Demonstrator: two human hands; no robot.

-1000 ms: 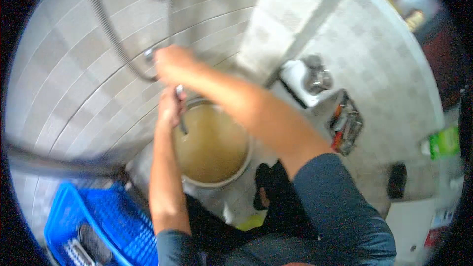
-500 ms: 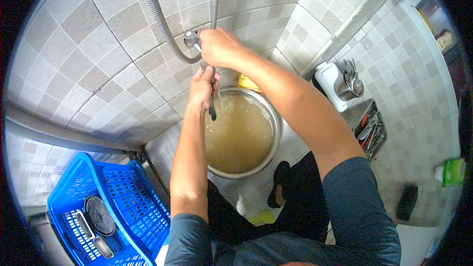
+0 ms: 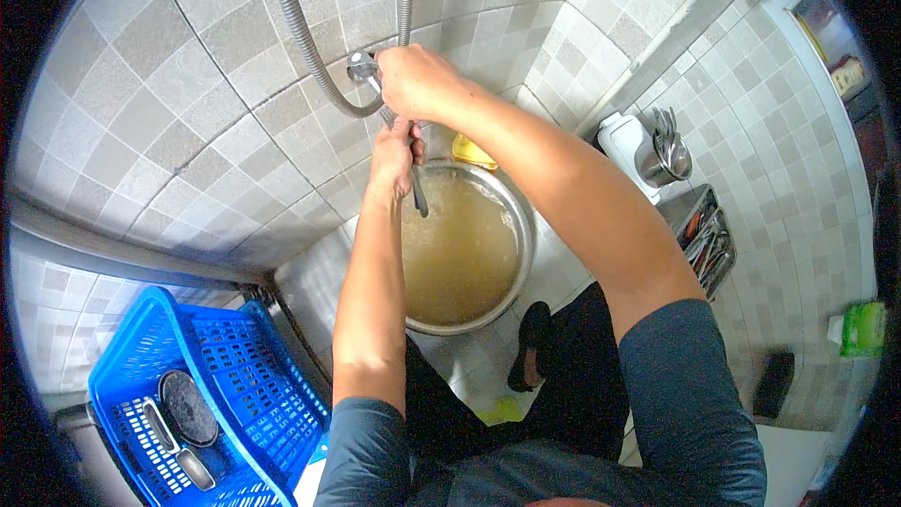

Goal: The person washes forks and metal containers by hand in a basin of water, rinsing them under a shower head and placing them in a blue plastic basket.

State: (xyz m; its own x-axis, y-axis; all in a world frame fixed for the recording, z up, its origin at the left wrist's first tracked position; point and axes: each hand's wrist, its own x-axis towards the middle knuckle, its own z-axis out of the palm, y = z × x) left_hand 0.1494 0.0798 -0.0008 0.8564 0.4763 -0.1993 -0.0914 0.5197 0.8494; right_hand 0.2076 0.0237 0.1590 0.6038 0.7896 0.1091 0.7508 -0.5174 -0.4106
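We had the slim metal utensil pinched in our left hand, its fingers closed around the shaft, just beyond the 11 o'clock edge of the round metal basin. The dark handle sloped down toward 5 o'clock, its lower end over the cloudy water; the upper end ran up beneath our right hand. That right hand was curled beside the wall tap, farther out at 11 o'clock. Its fingers were hidden, so we could not tell how tightly they were closed, or whether they had hold of the tap or the utensil's top.

We judged this to be rinsing or rubbing at the tap, though no clear stream showed. To do it well, we needed a firm left pinch, since a wet shaft would likely be slippery, and a slow roll so that every face met the water. Keeping the slope over the basin seemed wise, so drips fell inside. Our right wrist had best stay clear of the hose, which looped down to the tap from 11 o'clock, and of the yellow object at the basin's 12 o'clock rim.
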